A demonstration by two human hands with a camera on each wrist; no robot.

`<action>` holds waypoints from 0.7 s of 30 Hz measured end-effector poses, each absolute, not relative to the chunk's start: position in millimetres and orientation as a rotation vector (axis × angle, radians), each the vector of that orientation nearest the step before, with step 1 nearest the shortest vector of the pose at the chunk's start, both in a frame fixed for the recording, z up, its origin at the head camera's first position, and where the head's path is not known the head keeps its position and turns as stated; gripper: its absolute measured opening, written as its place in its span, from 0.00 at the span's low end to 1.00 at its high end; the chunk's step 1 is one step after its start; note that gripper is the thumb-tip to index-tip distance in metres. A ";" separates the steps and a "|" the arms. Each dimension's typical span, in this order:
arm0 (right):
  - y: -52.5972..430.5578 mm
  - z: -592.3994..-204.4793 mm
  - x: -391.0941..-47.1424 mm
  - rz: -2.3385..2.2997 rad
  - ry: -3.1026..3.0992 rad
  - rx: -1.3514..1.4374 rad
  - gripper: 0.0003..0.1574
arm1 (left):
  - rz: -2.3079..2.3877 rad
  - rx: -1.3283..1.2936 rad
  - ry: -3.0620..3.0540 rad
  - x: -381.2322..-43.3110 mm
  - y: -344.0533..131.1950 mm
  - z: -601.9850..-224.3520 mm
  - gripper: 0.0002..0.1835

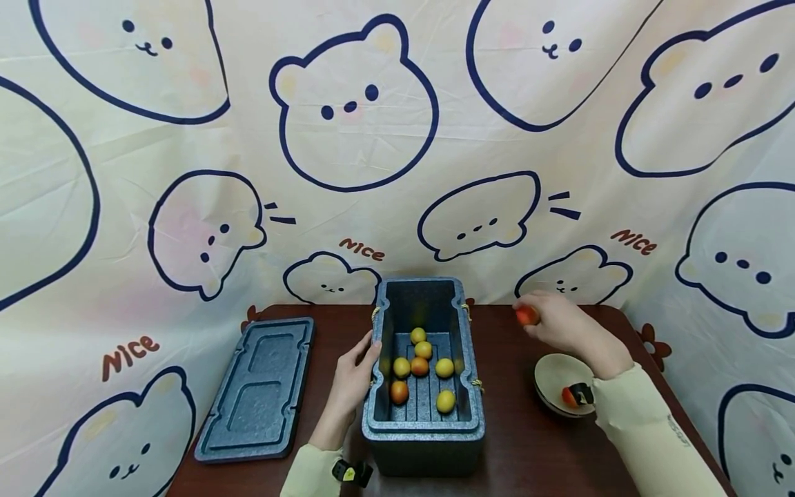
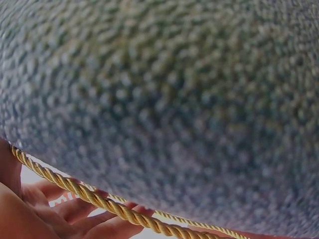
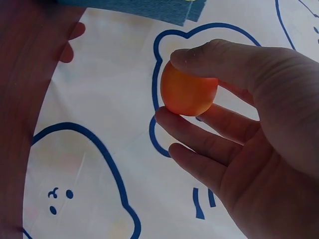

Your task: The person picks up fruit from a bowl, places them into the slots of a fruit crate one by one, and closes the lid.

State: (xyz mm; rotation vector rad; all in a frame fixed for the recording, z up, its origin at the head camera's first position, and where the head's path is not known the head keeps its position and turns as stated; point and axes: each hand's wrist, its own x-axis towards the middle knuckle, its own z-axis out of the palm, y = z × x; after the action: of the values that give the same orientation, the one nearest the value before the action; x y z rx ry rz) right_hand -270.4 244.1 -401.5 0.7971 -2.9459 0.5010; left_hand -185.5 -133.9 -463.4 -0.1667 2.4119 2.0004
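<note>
Above the right side of the table, my right hand [image 1: 562, 324] pinches an orange-red round fruit [image 3: 188, 92] between thumb and fingers. My left hand [image 1: 352, 376] touches the left side of a speckled blue-grey box [image 1: 424, 431], its fingers near the rim. Close up in the left wrist view, a twisted gold cord [image 2: 119, 209] runs along the box wall, with fingers [image 2: 75, 209] beyond it. Inside the box lie several yellow fruits [image 1: 445, 402] and two orange ones [image 1: 399, 392]. Below my right wrist stands a pale bowl [image 1: 549, 369] with a red-orange fruit [image 1: 568, 397], partly hidden by the wrist camera.
A blue-grey lid [image 1: 261, 386] with two recessed panels lies flat at the left of the brown table [image 1: 515, 442]. A cream cloth wall [image 1: 397, 228] with bear drawings rises behind the table and at both sides. Gold cords [image 1: 477, 382] hang at the box's sides.
</note>
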 end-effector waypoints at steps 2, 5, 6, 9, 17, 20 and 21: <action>241.5 -398.9 -271.7 0.496 -2.941 0.799 0.21 | 2.000 -0.161 2.413 -185.4 -134.6 -463.0 0.29; 237.7 -393.9 -272.6 0.508 -2.941 0.789 0.21 | 2.002 -0.165 2.408 -185.9 -134.9 -464.9 0.30; 236.7 -392.0 -273.0 0.511 -2.944 0.783 0.21 | 2.004 -0.161 2.413 -186.5 -135.1 -467.5 0.30; 233.6 -386.3 -274.1 0.525 -2.948 0.780 0.21 | 2.000 -0.160 2.427 -187.5 -135.6 -473.0 0.32; 219.9 -373.1 -276.2 0.577 -2.974 0.758 0.22 | 2.005 -0.164 2.432 -188.7 -137.2 -474.4 0.33; 212.6 -370.4 -277.1 0.569 -2.974 0.760 0.23 | 2.000 -0.167 2.433 -188.6 -136.8 -474.5 0.33; 210.2 -369.5 -277.2 0.570 -2.971 0.762 0.23 | 1.997 -0.164 2.435 -188.5 -136.8 -474.9 0.33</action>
State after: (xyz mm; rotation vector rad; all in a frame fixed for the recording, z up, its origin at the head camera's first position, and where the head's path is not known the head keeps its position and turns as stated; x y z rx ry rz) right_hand -277.2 210.2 -369.5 0.7619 -2.9713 0.5699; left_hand -188.5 -136.8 -474.9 -0.1640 2.4346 1.9972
